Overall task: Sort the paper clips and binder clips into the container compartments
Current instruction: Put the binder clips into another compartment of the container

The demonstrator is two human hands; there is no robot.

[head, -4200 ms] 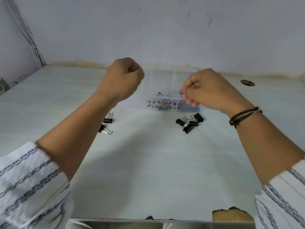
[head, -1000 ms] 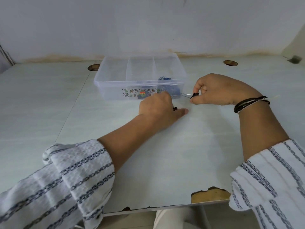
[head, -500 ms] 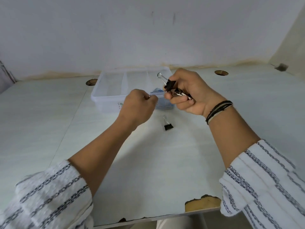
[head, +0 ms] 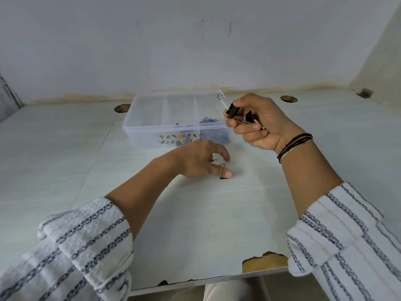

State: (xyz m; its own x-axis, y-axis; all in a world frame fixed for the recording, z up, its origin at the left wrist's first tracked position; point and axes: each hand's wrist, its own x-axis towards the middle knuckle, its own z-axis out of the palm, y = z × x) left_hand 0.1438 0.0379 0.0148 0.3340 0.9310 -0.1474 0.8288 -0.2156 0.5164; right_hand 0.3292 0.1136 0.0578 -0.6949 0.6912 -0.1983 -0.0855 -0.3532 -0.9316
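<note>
Right hand: The right hand (head: 258,122), right of centre in the upper half of the frame, is raised just off the near right corner of the container, its fingers curled round several black binder clips (head: 235,111); one wire handle sticks up and to the left from the fist.

Left hand: The left hand (head: 199,159) lies low on the table (head: 195,224) at mid-frame, in front of the container, its thumb and forefinger bent and parted, closing on a single binder clip (head: 222,170) on the tabletop. The thumb tip covers most of that clip; only a black corner and a wire loop show. Whether the fingers have hold of it cannot be told.

Container: A clear plastic container (head: 152,135) with three compartments stands at upper centre, a patterned label on its near wall.

Paper clips: Blue paper clips (head: 208,120) lie heaped in the right compartment. Something dark sits at the near end of the middle one, too small to name.

Table: Pale, its near edge chipped at lower right; two round holes (head: 121,108) open in the far part, one on each side of the container.

Dress: White sleeves (head: 86,242) with dark stripes on both arms; dark cord bands (head: 295,144) at the right wrist.
</note>
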